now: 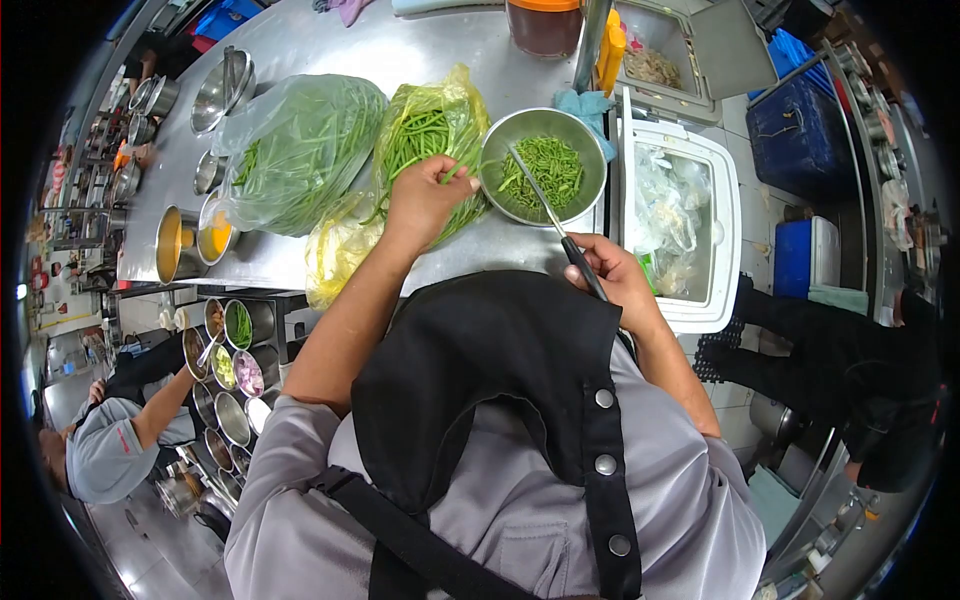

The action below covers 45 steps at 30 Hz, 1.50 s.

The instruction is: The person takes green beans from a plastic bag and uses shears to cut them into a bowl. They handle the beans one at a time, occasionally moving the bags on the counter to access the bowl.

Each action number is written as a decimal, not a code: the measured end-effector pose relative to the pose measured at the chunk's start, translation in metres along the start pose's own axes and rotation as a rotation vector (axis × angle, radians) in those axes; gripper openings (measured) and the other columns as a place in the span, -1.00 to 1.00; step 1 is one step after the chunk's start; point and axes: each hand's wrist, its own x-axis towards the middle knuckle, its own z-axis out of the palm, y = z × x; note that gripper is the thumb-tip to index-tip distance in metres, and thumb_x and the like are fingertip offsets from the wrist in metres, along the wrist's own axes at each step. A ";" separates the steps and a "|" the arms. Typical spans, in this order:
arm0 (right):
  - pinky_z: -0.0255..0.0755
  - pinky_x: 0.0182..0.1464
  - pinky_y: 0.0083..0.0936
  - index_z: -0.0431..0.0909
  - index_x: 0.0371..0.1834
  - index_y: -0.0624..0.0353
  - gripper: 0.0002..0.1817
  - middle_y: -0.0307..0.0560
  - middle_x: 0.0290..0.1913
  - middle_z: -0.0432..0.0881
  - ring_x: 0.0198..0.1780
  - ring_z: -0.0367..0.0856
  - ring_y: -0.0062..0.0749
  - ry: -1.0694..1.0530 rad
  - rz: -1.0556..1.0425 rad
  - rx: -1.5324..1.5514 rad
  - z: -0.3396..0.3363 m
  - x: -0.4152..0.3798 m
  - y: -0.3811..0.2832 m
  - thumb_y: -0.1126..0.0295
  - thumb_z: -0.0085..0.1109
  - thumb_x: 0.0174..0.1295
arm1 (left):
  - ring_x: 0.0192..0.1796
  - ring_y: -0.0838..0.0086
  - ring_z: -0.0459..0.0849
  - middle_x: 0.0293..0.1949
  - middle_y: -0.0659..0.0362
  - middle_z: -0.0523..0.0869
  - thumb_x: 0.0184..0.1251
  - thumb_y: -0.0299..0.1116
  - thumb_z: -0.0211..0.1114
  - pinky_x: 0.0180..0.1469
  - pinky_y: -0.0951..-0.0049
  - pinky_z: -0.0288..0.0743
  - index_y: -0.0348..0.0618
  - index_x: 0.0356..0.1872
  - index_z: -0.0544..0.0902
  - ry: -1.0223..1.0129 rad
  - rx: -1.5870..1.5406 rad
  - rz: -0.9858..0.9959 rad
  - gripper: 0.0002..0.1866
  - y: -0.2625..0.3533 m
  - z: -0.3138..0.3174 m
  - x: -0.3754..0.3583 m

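My right hand (618, 275) is wrapped round the black handle of a knife (540, 190), whose blade reaches over a steel bowl (597, 190). Cut green bean pieces (550, 170) lie in that bowl. My left hand (428, 200) is closed, pinching long green beans at the mouth of a yellow plastic bag (455, 95). More whole green beans (415, 135) fill the bag. Left of it lies a large clear plastic bag (310, 130) of green beans, and a crumpled yellow bag (340, 255) rests at the table's front edge.
On the steel table (330, 35) stand metal pots (172, 255) and an orange-lidded container (543, 30). To the right is a white bin (728, 230) with plastic bags inside. A co-worker (115, 450) reaches toward several ingredient tins at left; another person (850, 370) stands at right.
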 end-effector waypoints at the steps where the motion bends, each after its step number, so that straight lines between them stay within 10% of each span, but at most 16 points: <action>1: 0.19 -0.38 -0.81 0.45 0.20 0.23 -0.51 -0.50 -0.50 0.39 -0.44 0.32 -0.86 -0.005 -0.026 0.050 -0.001 0.000 0.002 0.42 0.34 0.21 | -0.37 0.69 0.53 -0.42 0.30 0.60 0.17 -0.48 0.39 -0.37 0.67 0.38 -0.22 -0.28 0.59 -0.014 -0.183 -0.120 -0.85 0.007 -0.002 -0.001; 11: 0.30 -0.19 -0.78 0.39 0.26 0.22 -0.45 -0.42 -0.35 0.49 -0.30 0.43 -0.80 -0.109 -0.078 0.113 -0.003 -0.007 -0.006 0.33 0.33 0.22 | -0.26 0.52 0.63 -0.28 0.19 0.62 0.37 -0.52 0.21 -0.47 0.72 0.35 -0.17 -0.22 0.53 0.065 -1.183 -0.297 -0.95 0.019 -0.008 0.006; 45: 0.22 -0.28 -0.81 0.39 0.26 0.22 -0.44 -0.47 -0.44 0.34 -0.38 0.32 -0.83 -0.122 -0.103 0.092 0.003 -0.004 -0.008 0.35 0.34 0.21 | -0.27 0.47 0.66 -0.31 0.16 0.60 0.37 -0.51 0.22 -0.48 0.70 0.34 -0.18 -0.26 0.49 0.077 -1.134 -0.249 -0.93 0.020 0.020 -0.005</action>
